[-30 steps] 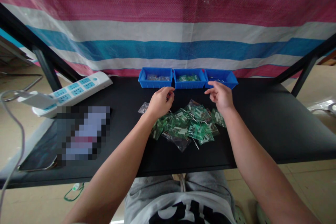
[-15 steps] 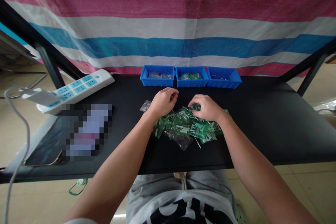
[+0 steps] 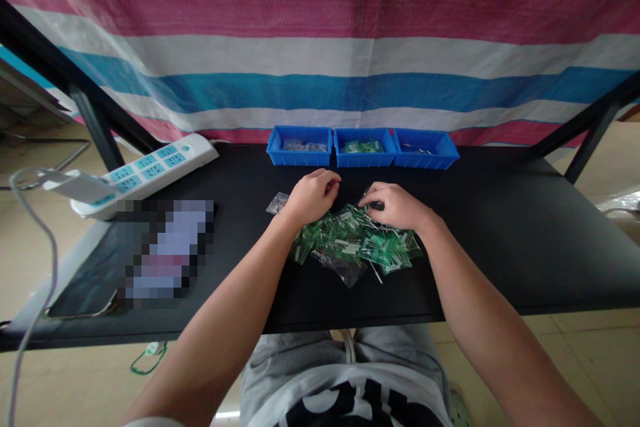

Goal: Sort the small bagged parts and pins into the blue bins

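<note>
Small clear and green plastic packets lie heaped in a pile (image 3: 345,240) on the black table, thin metal pieces showing inside many of them. Over the pile's upper left edge is my left hand (image 3: 314,196), closed with its fingers curled in; whatever they may hold is hidden. My right hand (image 3: 395,207) reaches in at the upper right of the heap. Its fingers and thumb are bent together against the packets, and what lies between them is too small to tell. A clear packet (image 3: 277,203) sits just left of my left hand.
Three blue bins stand in a row behind the pile: the left bin (image 3: 299,157) with clear packets, the middle bin (image 3: 365,158) with green ones, the right bin (image 3: 425,159) with thin metal pieces. A white power strip (image 3: 150,170) and a blurred-out phone-like object (image 3: 170,250) lie left.
My right hand has shifted slightly, its fingertips drawn a little closer together, and a clear packet edge now shows behind them. My left hand stays nearly where it was.
</note>
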`<action>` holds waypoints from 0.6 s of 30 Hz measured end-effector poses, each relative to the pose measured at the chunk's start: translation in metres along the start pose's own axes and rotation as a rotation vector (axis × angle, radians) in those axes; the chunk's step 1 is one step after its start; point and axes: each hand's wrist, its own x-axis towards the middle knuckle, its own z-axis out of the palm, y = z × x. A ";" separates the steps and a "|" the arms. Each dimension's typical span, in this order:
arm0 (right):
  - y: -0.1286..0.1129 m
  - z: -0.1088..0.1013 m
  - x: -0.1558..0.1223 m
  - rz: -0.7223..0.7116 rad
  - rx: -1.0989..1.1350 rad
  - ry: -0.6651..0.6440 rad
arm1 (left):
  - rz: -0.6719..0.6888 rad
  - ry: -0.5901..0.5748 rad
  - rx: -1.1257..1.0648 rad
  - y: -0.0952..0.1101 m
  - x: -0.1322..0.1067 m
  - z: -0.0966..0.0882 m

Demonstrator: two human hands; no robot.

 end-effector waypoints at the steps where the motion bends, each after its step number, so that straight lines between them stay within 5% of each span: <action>1: 0.000 0.000 0.000 0.004 0.003 -0.001 | 0.001 -0.003 0.000 0.000 0.000 0.000; 9: -0.002 -0.002 0.002 0.087 0.053 0.073 | -0.007 -0.033 -0.004 0.000 0.000 0.001; 18: -0.001 -0.002 0.001 0.244 0.363 0.174 | -0.008 -0.033 -0.024 0.002 0.000 0.000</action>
